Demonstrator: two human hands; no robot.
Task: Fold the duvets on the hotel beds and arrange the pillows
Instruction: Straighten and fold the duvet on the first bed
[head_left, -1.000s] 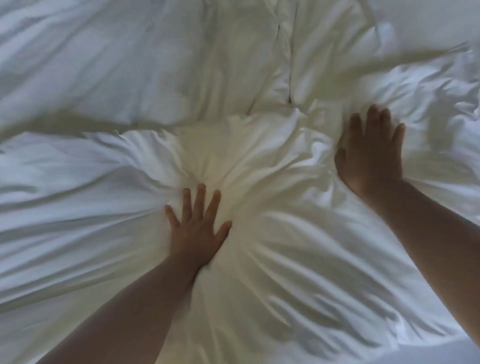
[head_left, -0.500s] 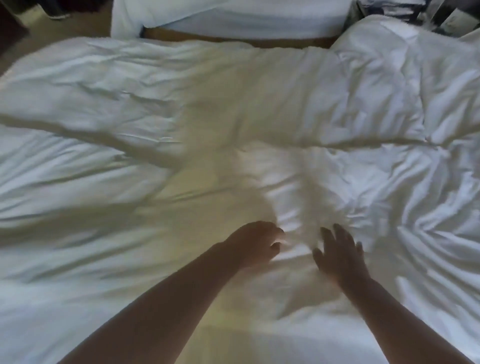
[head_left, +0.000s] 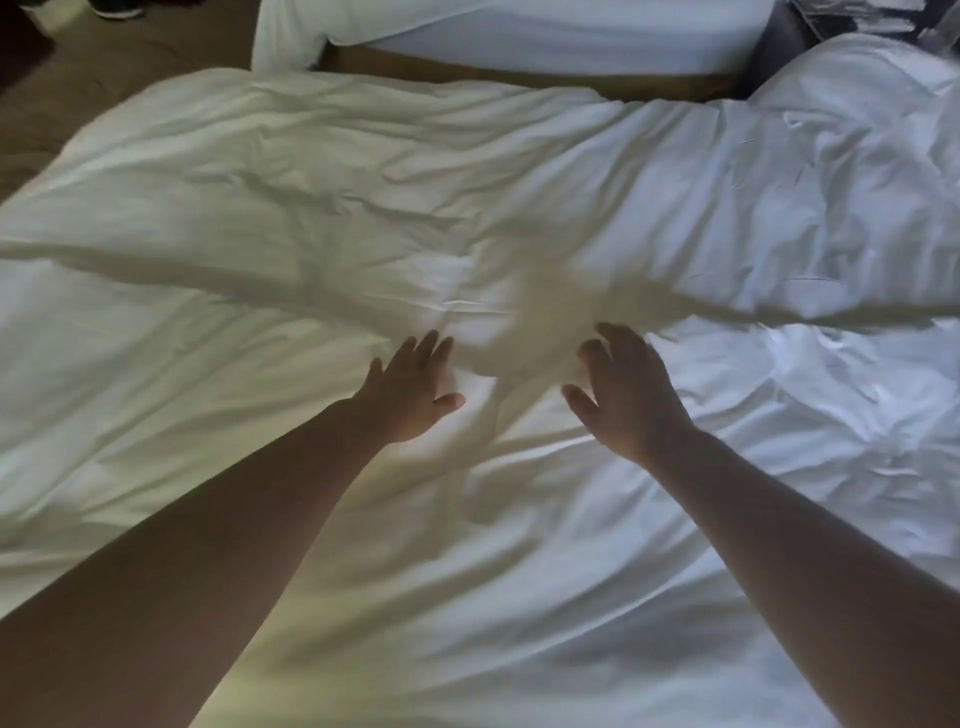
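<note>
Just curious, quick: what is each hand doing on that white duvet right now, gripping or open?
Left hand: open, fingers straight, on the duvet, holding nothing.
Right hand: open, fingers spread, holding nothing.

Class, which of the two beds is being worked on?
The near bed, whose duvet lies under the left hand and right hand; the far bed stands beyond.

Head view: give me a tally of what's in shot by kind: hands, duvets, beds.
Hands: 2, left hand and right hand
Duvets: 1, the white duvet
Beds: 1 showing, the far bed; the near one is hidden under the duvet
Total: 4
</note>
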